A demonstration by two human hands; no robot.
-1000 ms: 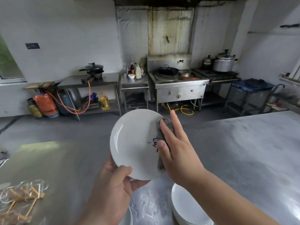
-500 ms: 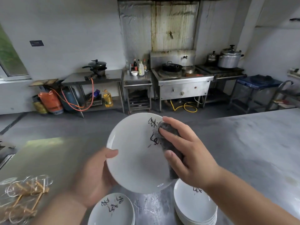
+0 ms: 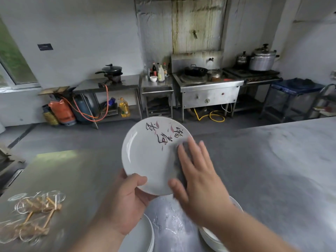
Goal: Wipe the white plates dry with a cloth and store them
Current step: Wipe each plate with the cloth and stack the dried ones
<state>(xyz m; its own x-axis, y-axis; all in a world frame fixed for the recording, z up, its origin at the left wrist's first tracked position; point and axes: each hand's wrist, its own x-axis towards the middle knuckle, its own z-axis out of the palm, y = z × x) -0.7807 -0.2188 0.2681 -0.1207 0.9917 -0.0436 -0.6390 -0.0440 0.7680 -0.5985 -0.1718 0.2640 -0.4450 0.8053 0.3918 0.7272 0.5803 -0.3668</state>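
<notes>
The white plate [image 3: 145,157] in front of you carries black brush-written characters with pink petal marks on its far right part, but you cannot read them. The dark sign [image 3: 45,46] on the far left wall and the labels on the bottles [image 3: 161,75] are too small to read.

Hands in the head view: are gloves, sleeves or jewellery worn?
No. The left hand and right hand are bare, without gloves. No sleeve shows anywhere up to the frame's edge. No ring, watch or bracelet is visible, though the right hand is blurred.
</notes>
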